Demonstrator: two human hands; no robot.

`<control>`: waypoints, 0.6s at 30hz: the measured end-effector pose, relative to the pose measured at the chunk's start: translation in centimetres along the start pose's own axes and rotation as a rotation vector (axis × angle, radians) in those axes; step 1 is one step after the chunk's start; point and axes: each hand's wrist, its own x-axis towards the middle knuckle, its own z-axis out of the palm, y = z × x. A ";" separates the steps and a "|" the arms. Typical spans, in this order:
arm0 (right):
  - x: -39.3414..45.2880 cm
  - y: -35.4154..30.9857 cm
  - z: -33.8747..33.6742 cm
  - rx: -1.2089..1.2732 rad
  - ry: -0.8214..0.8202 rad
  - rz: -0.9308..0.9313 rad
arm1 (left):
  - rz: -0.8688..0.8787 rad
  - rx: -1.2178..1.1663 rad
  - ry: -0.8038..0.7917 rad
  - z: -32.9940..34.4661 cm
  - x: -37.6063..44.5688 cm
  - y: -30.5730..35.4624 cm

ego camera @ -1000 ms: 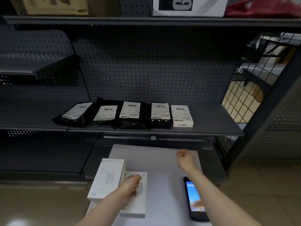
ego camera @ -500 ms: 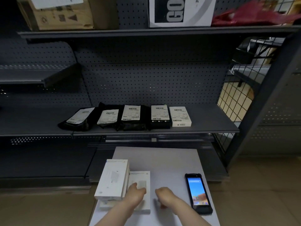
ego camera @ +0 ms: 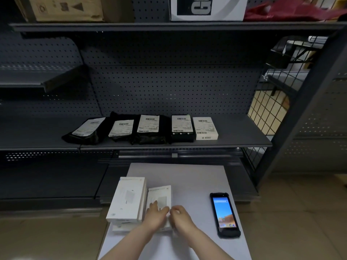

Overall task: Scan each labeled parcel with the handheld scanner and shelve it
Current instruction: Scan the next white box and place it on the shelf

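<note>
parcels (ego camera: 139,128) on shelf (ego camera: 244,136) | scanner (ego camera: 224,214) right on table (ego camera: 187,177) | boxes (ego camera: 129,197) left

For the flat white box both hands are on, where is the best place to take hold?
By its two long edges near the end closest to the person, coming from above. The flat white box lies flat on the table; the left hand and right hand already flank it, though the stacked white boxes crowd its left.

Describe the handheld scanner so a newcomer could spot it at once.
Start at the white table below the shelf. The scanner lies flat near its right edge, apart from both hands. Unlike the white boxes on the left, it is black, phone-shaped, with a lit screen.
</note>
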 end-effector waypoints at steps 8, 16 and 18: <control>-2.5 -2.1 -0.4 0.292 0.103 -0.242 | 0.131 -0.504 -0.092 -0.4 -1.5 1.0; -1.2 -0.6 -6.1 0.017 0.298 -0.217 | 0.118 -0.550 0.023 -1.2 -2.0 -0.1; -0.8 0.2 -8.4 -0.221 0.441 -0.132 | 0.112 -0.572 -0.013 -1.3 -2.8 0.1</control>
